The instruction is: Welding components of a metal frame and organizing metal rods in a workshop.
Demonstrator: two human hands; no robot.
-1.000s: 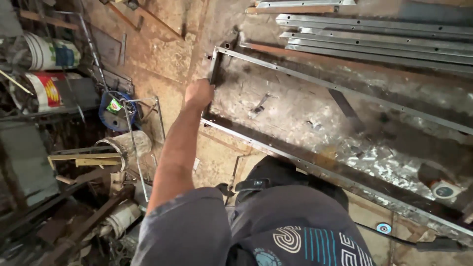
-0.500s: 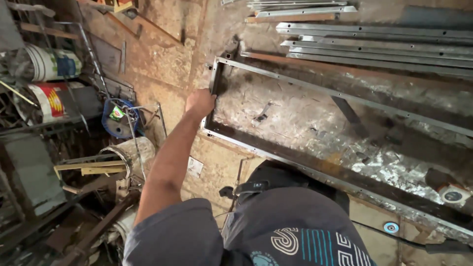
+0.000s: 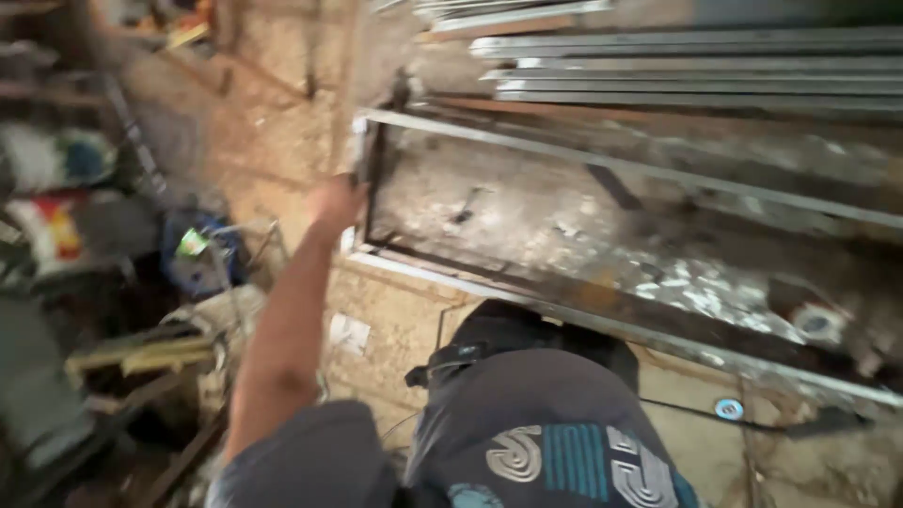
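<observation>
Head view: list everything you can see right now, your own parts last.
metal frame: one, grey, on the workbench, left end gripped
workbench: one, grey, speckled, centre right
metal bars: several, grey, stacked behind the frame
buckets: two, blurred, far left
blue object: one, on the floor, left
scrap wood: some, lower left
left hand: one, on the frame's left end
right hand: not in view

You're looking at a long rectangular metal frame (image 3: 602, 179) of thin grey bars, lying flat on the stained, paint-spattered desk (image 3: 527, 226). Its short end faces you at the left; the long rails run off rightward.
</observation>
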